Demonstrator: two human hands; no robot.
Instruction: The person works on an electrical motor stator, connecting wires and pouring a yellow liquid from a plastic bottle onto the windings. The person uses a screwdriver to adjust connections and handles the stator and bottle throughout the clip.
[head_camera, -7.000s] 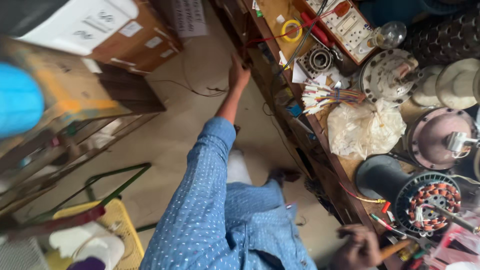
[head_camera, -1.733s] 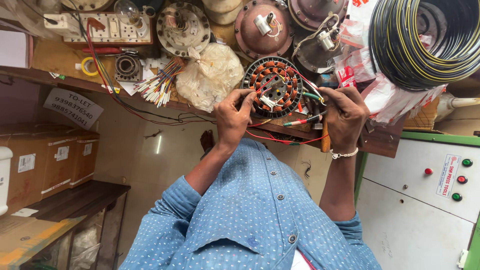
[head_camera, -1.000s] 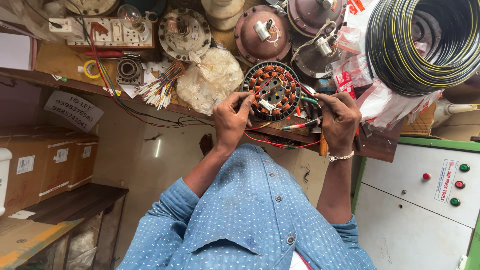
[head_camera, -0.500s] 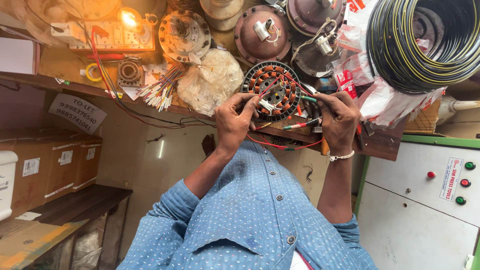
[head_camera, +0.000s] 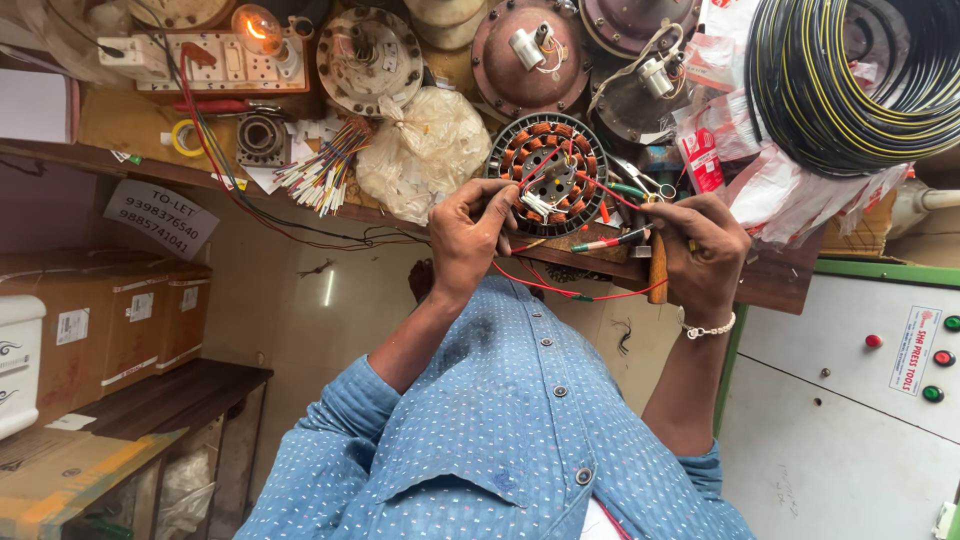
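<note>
1. On the wooden bench (head_camera: 130, 120), at its near edge, lies a round fan-motor stator (head_camera: 548, 172) w/ copper-coloured windings in a ring; red and white leads come off its centre.
2. Left hand (head_camera: 470, 235) is at the stator's left-lower rim, fingers curled shut, pinching a thin red wire (head_camera: 535, 170) between thumb and forefinger tips.
3. Right hand (head_camera: 705, 250) sits to the right of the stator, just beside it, fingers closed around a wooden-handled tool (head_camera: 657, 270); handle points down past the bench edge. Can't tell the tool's tip. Beaded bracelet (head_camera: 708, 328) on that wrist.
4. A 2nd red wire (head_camera: 570, 292) loops below the bench edge btwn the two hands.
5. Pen-like probe (head_camera: 610, 241) w/ red and green ends lies on the bench btwn the hands, just below the stator.
6. Left of the stator: knotted clear plastic bag (head_camera: 425, 150), then a bunch of multicolour wire ends (head_camera: 325, 175).
7. Far left: switchboard (head_camera: 210, 62) w/ a lit bulb (head_camera: 258, 28).
8. Behind the stator: several metal motor covers (head_camera: 530, 55).
9. Top right: big coil of black cable w/ yellow stripes (head_camera: 850, 85).
10. Person wears a blue dotted shirt (head_camera: 500, 440).
</note>
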